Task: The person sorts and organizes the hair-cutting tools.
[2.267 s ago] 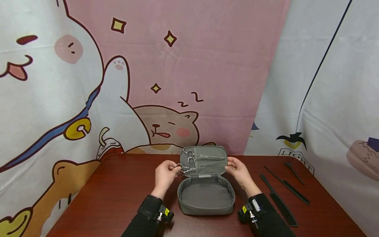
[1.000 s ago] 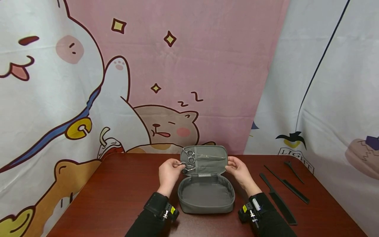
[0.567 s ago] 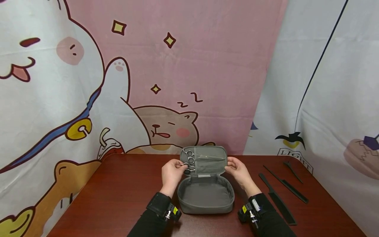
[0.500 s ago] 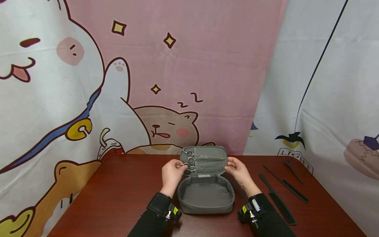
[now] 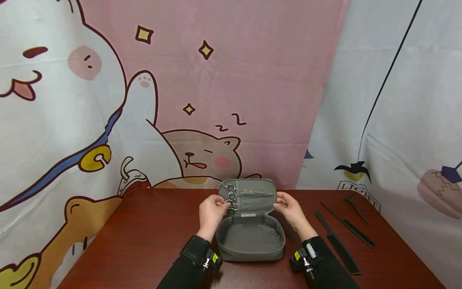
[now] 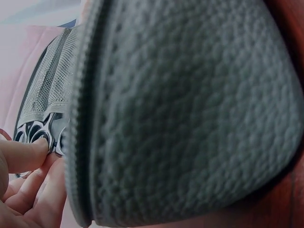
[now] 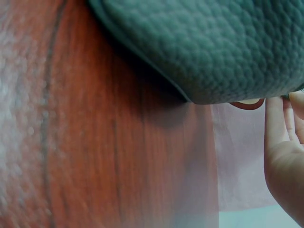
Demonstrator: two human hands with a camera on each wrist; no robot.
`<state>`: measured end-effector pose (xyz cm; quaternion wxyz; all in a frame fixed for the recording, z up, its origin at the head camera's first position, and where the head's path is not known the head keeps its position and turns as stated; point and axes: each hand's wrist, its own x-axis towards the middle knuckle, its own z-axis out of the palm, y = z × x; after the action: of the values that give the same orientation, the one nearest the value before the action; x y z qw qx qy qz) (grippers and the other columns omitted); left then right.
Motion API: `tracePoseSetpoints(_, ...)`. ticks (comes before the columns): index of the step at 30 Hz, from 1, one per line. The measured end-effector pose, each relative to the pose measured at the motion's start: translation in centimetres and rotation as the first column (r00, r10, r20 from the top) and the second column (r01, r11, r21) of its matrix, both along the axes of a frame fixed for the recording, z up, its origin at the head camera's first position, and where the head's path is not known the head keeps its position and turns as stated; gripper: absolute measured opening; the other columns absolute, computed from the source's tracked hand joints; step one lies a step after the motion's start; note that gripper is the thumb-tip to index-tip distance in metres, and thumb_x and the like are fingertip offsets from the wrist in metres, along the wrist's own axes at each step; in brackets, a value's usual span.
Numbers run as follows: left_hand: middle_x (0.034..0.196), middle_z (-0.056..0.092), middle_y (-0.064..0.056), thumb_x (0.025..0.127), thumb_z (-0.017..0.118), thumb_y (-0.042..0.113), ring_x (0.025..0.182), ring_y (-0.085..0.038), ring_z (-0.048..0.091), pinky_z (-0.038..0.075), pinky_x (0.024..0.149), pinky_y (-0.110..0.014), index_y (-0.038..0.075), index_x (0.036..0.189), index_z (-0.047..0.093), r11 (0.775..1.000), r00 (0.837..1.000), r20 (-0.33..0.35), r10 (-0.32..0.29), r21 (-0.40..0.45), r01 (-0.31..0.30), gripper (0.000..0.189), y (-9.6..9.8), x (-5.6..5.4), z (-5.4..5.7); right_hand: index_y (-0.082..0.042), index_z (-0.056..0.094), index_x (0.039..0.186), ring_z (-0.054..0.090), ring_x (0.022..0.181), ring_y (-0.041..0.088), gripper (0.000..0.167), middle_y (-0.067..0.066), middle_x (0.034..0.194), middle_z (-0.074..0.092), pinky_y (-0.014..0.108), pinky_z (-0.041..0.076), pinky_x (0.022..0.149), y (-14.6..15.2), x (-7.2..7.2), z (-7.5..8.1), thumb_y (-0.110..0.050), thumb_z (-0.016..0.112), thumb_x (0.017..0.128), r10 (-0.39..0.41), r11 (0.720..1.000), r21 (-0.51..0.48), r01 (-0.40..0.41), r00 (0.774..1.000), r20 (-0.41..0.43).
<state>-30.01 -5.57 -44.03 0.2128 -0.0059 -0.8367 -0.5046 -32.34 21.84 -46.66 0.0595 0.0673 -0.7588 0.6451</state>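
So the left hand (image 5: 211,214) has its fingers (image 6: 34,190) pinched together on the lower scissors (image 5: 231,207), blades tucked into a mesh pocket (image 6: 56,78) in the raised lid (image 5: 257,196) of a gray case (image 5: 250,255). Right hand (image 5: 290,210) pinches the lid's right edge. Combs (image 5: 342,253) lie on the tabletop (image 5: 151,233).

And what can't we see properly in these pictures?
Head view: writing on the label, if any; too small.
Left wrist view: blades of the scissors, covered by the pocket.
Right wrist view: part of the right hand, cut off by the right edge; the case hides some fingertips.
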Motion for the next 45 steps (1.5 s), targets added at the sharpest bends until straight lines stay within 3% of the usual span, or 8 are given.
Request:
tracePoseSetpoints(12,0.072,0.070,-0.004,0.079,0.080,0.005,0.061,-0.014,0.066,0.052,0.055,-0.031,-0.001,0.095,0.069,1.000,1.000,-0.001,-0.015,-0.005,0.015,0.021,0.1,0.6,0.2,0.010,0.050,0.128,0.063,0.093,0.009,0.034,0.018,0.112,0.063,0.031,0.052,0.085,0.1,0.2,0.1,0.008,0.058,0.095,0.023,1.000,-0.008,-0.023,1.000,-0.009)
tracePoseSetpoints(23,0.090,0.071,-0.013,0.082,0.079,0.011,0.083,-0.027,0.071,0.057,0.071,-0.041,-0.011,0.122,0.058,0.985,0.983,0.073,-0.167,-0.023,0.170,0.050,-1.0,2.0,1.2,0.008,0.051,0.128,0.063,0.094,0.010,0.034,0.019,0.113,0.063,0.034,0.052,0.087,0.1,0.3,0.4,0.008,0.059,0.095,0.016,1.000,0.007,-0.016,1.000,-0.009)
tracePoseSetpoints(38,0.113,0.067,-0.020,0.081,0.081,0.020,0.104,-0.037,0.063,0.051,0.082,-0.052,-0.005,0.125,0.058,0.960,0.980,0.088,-0.178,-0.206,0.192,0.056,-2.4,3.9,0.7,0.009,0.051,0.128,0.063,0.094,0.010,0.034,0.018,0.112,0.063,0.036,0.052,0.088,0.2,0.3,0.3,0.007,0.059,0.095,0.022,1.000,0.010,-0.021,1.000,-0.008)
tracePoseSetpoints(45,0.121,0.062,-0.024,0.078,0.084,0.023,0.111,-0.040,0.059,0.048,0.089,-0.055,-0.008,0.128,0.055,0.934,0.966,0.139,-0.219,-0.257,0.249,0.066,-2.9,4.7,0.7,0.008,0.052,0.127,0.063,0.095,0.011,0.034,0.018,0.112,0.063,0.037,0.052,0.088,0.1,0.3,0.2,0.007,0.060,0.095,0.014,1.000,0.013,-0.014,1.000,-0.005)
